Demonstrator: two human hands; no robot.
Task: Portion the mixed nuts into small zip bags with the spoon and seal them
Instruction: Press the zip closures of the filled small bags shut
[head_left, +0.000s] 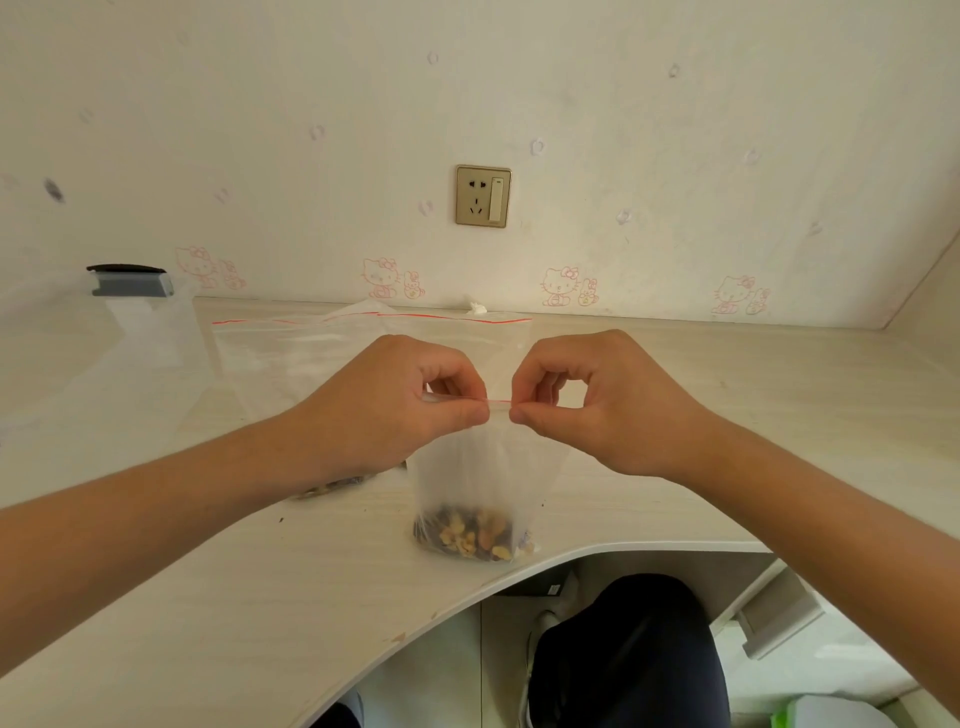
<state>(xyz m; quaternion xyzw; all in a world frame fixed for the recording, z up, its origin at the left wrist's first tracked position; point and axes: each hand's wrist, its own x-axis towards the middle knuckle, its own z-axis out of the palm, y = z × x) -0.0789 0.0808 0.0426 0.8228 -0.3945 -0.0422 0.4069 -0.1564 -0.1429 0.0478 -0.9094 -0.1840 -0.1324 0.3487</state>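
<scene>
Right now the small clear plastic zip bag with a thin red line along its mouth (483, 467) is standing upright on the pale wood-grain tabletop (208, 571), near the table's curved front edge, just toward 6 o'clock from the middle of the view. The left hand (400, 410) is pinching the bag's top strip between thumb and forefinger from the 9 o'clock side. The right hand (592, 405) is pinching the same strip from the 3 o'clock side. The two thumb tips are lying almost together, with a short stretch of red line showing between them. Both hands are grasping the bag's closure, their other fingers curling loosely. Whether the strip is pressed fully closed I cannot tell. The brown and tan mixed nuts (478, 535) are lying in a shallow heap at the bottom of the bag, at 6 o'clock from the hands.

At 12 o'clock from the hands, larger clear zip bags with red strips (311, 348) are lying flat on the table, near the wall. A little heap of nut-like pieces (332, 486) is peeking out from under the left wrist, at 9 o'clock from the small bag, and is mostly hidden. A gold-framed wall socket (483, 196) is sitting on the cream wall at 12 o'clock, with pink cartoon cat stickers (382, 278) lining the wall just above the table.
</scene>
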